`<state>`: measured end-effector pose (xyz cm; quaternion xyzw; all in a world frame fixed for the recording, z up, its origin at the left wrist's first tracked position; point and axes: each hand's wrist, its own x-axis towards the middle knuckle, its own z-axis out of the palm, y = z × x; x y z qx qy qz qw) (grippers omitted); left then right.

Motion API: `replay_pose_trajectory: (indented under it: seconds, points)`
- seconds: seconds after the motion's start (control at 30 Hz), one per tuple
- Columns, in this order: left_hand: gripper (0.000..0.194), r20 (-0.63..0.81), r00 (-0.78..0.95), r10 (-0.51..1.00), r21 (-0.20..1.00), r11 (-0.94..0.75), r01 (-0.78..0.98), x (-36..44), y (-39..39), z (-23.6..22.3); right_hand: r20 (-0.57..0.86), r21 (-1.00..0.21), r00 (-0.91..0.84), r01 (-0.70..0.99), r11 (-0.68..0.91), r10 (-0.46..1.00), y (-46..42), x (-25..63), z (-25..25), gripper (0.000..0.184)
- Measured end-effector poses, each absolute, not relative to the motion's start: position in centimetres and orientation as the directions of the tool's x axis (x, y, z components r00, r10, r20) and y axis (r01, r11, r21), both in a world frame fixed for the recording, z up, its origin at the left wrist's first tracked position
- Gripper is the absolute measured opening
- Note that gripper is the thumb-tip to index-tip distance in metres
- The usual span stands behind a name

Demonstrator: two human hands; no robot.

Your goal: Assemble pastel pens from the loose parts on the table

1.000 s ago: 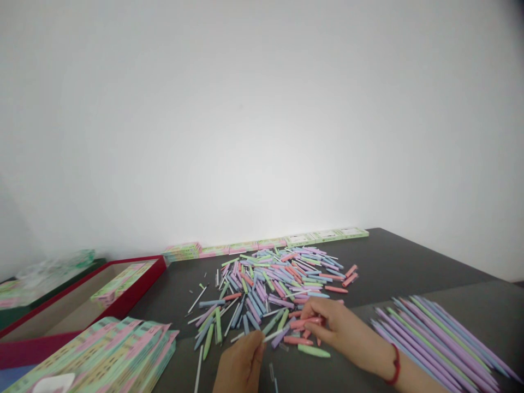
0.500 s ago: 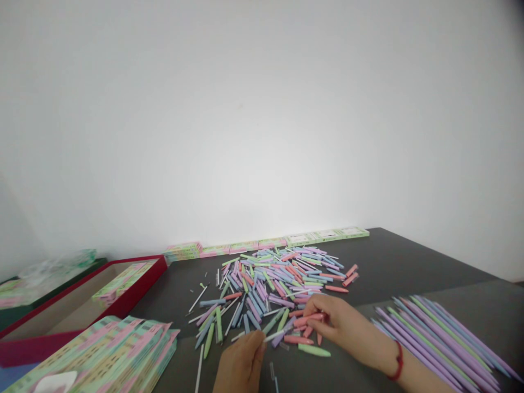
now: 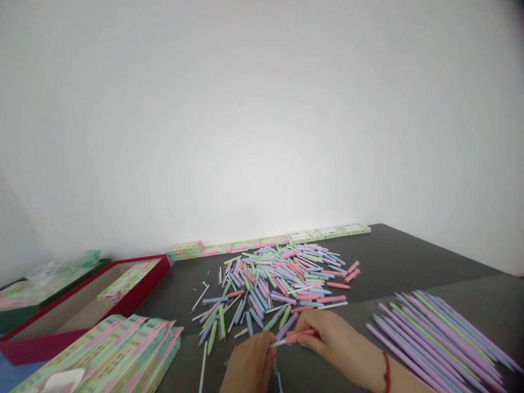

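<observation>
My left hand (image 3: 249, 363) is closed on a thin white pen refill (image 3: 279, 343) at the lower middle. My right hand (image 3: 333, 341), with a red cord on the wrist, pinches a coral-pink pen barrel (image 3: 293, 337). The refill's end meets the barrel's open end; how far it goes in I cannot tell. Just beyond both hands spreads a heap of loose pen parts (image 3: 282, 281) in purple, blue, green and coral, with white refills among them. A clear, thin piece (image 3: 279, 376) lies near my left hand.
Right of my right hand lies a row of long pastel pens (image 3: 438, 338). At left are stacked printed packs (image 3: 110, 349), a red open box (image 3: 158, 273) and a dark green box with clear plastic (image 3: 61, 273). Flat printed boxes (image 3: 303, 236) line the wall.
My right hand has brought the coral barrel left and down to the refill in my left hand. My left hand has shifted slightly right.
</observation>
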<state>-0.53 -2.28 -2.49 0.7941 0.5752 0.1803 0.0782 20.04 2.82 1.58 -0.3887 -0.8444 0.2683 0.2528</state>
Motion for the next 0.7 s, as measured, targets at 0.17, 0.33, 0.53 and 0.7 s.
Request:
replay_pose_trajectory:
  seconds: [0.17, 0.33, 0.53, 0.7]
  points:
    - [0.022, 0.171, 0.292, 0.941, 0.247, -0.328, 0.912, -0.5, -2.0, -3.5, 0.226, -0.620, -0.570, 0.541, 0.567, 0.790, 2.6, 19.4, 0.3, 0.026]
    - [0.019, 0.084, 0.245, 0.966, 0.183, -0.257, 0.949, -0.2, -1.6, -4.2, 0.232, -0.635, -0.554, 0.536, 0.556, 0.800, 2.3, 19.1, -0.3, 0.019]
    - [0.023, 0.238, 0.343, 0.909, 0.171, -0.387, 0.906, -1.0, -1.7, -4.3, 0.216, -0.725, -0.567, 0.452, 0.520, 0.795, 2.3, 18.7, -0.7, 0.025]
    - [0.024, 0.321, 0.324, 0.890, 0.233, -0.406, 0.884, -2.0, -1.4, -4.6, 0.249, -0.857, -0.540, 0.263, 0.442, 0.804, 2.9, 19.1, -0.2, 0.021]
